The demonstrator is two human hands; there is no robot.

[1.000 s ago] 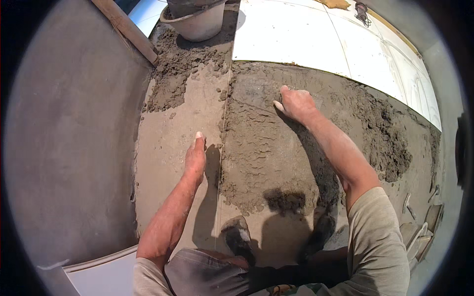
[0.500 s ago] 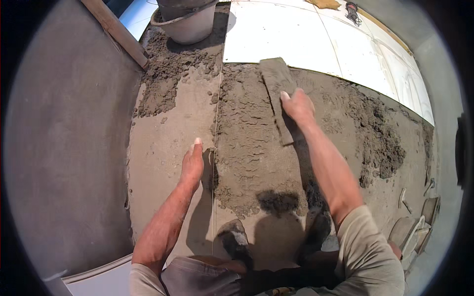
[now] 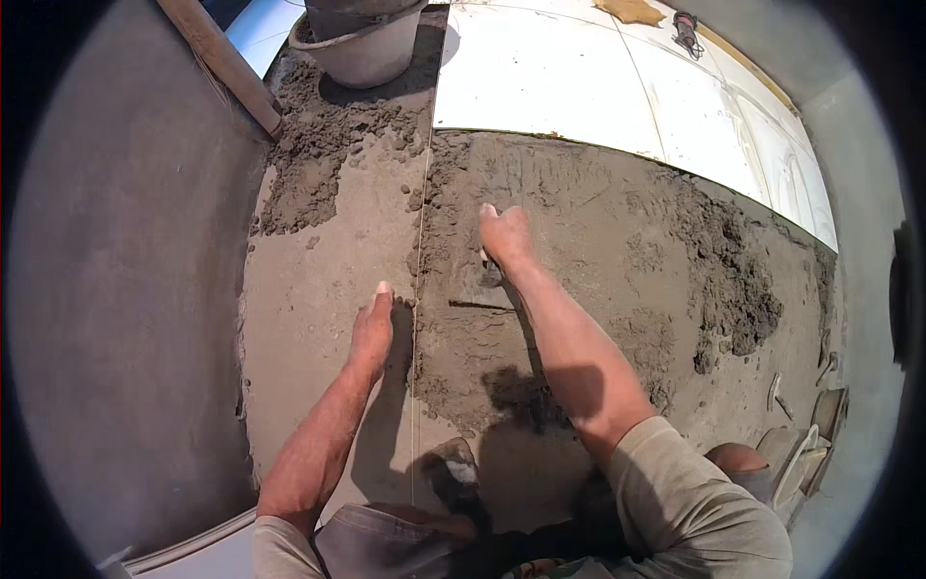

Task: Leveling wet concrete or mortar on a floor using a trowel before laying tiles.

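My right hand (image 3: 506,238) is closed on a long, flat mortar float (image 3: 473,291), reaching out over the middle of the floor. The float lies on the grey mortar bed (image 3: 598,222), and the surface around its far part looks smooth. My hand and forearm hide much of the tool. My left hand (image 3: 371,328) hangs low on the left beside a thin taut string (image 3: 416,386), thumb stretched forward. Its other fingers are mostly hidden under it, and I see no tool there.
White tiles (image 3: 540,68) border the mortar's far edge, with a power tool (image 3: 687,34) on them. Buckets (image 3: 367,53) and a wooden post (image 3: 222,63) stand far left. Loose mortar (image 3: 743,309) is heaped on the right, near hand tools (image 3: 796,458). Walls flank both sides.
My right hand has moved left and nearer to me with the float. Mortar that was rough there now looks smoother. My left hand has barely shifted.
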